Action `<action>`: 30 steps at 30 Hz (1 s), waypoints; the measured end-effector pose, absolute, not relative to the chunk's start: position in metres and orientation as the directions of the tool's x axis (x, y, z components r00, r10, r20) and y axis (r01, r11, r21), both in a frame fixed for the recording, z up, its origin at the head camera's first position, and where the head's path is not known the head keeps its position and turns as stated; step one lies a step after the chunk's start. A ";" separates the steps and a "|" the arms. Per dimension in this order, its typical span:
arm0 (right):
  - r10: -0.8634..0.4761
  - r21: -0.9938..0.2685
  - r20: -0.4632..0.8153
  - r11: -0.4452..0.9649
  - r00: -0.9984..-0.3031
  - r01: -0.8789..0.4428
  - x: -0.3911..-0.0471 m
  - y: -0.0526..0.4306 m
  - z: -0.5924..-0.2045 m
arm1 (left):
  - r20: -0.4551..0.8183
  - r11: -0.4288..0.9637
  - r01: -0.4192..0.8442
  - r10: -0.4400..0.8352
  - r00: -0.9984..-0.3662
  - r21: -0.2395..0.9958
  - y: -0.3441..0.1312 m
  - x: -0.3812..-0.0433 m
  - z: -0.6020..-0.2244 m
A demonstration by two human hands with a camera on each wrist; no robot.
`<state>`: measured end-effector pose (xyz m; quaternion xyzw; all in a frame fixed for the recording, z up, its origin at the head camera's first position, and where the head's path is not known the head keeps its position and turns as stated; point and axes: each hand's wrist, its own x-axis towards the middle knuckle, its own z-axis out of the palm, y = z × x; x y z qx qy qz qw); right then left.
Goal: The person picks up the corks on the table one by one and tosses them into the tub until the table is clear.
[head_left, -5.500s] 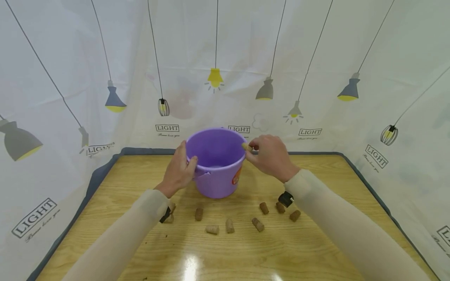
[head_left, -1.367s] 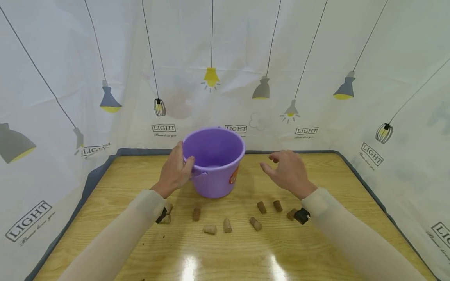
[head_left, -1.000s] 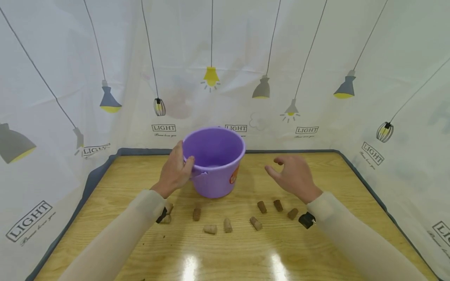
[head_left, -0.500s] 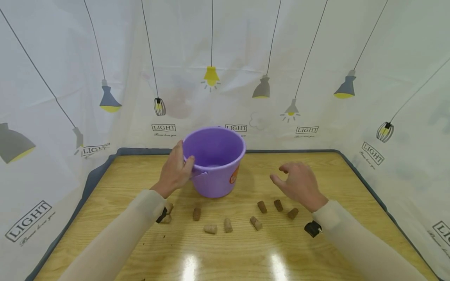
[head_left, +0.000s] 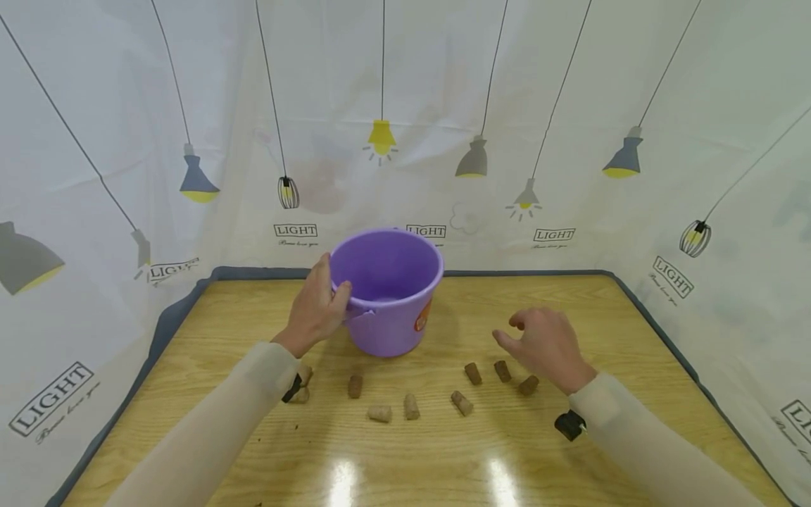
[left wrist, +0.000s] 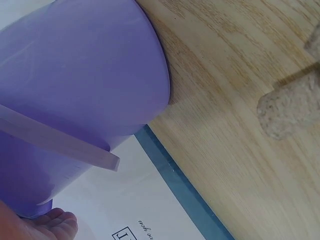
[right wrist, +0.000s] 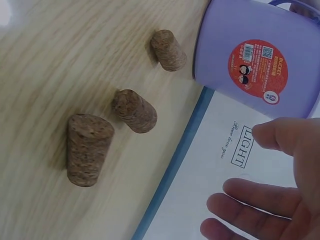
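A purple bucket (head_left: 389,327) stands on the table, a round red sticker (right wrist: 257,70) on its side. My left hand (head_left: 315,310) grips its left rim, thumb over the near edge and fingers on the outside. My right hand (head_left: 545,345) hovers over the table to the right of the bucket, fingers spread and relaxed, holding nothing. Just below and left of it lie three dark corks, the closest a tapered cork (right wrist: 89,150). A two-toned cork (head_left: 462,403) lies nearer to me.
Two pale corks (head_left: 379,413) and a brown cork (head_left: 355,386) lie in front of the bucket. More corks (left wrist: 290,107) are partly hidden by the left wrist. A white curtain printed with lamps (head_left: 507,84) rises behind the table (head_left: 405,465).
Earlier my right hand pinched a pale cork at the bucket's right rim; the cork is gone from it now. That hand has since drifted right and down. My left hand keeps its grip.
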<state>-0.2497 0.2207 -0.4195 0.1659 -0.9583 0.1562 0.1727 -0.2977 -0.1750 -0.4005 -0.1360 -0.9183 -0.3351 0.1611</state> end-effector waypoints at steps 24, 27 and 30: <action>-0.261 -0.247 0.274 0.911 -0.926 -0.330 -0.241 0.221 -0.443 | 0.397 0.745 0.362 0.142 -0.907 0.560 -0.175 -0.299 -0.403; -0.262 -0.231 0.259 0.918 -0.930 -0.323 -0.241 0.219 -0.445 | 0.401 0.741 0.368 0.145 -0.905 0.561 -0.176 -0.299 -0.403; -0.269 -0.204 0.264 0.923 -0.927 -0.326 -0.240 0.219 -0.448 | 0.404 0.739 0.373 0.150 -0.903 0.561 -0.176 -0.299 -0.403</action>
